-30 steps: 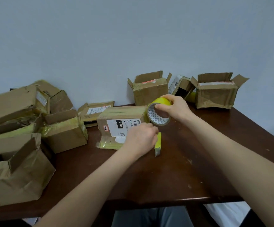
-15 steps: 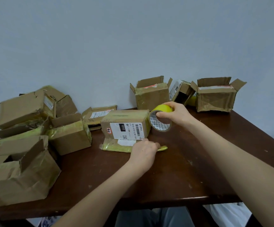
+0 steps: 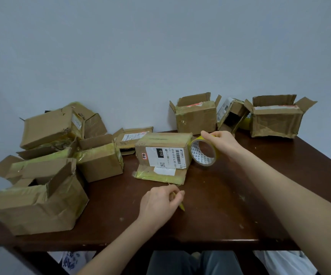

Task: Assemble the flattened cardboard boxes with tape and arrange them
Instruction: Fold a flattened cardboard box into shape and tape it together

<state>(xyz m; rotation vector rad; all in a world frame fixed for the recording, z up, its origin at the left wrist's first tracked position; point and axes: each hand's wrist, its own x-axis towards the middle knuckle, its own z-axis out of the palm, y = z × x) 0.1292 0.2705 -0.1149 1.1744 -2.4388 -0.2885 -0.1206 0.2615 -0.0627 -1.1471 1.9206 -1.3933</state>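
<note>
Pinching a yellow sliver [image 3: 181, 206], left grip [image 3: 158, 203] rests before the box [image 3: 164, 149]; right grip [image 3: 222, 140] clamps tape roll [image 3: 197, 158] beside it.

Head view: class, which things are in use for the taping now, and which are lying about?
In use: tape roll in right hand; labelled box; thin yellow item in left hand.
Lying about: open boxes by wall; box heap at left.

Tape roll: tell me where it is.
Head view, right of centre: the tape roll is held by the right hand beside the labelled box's right end.
</note>
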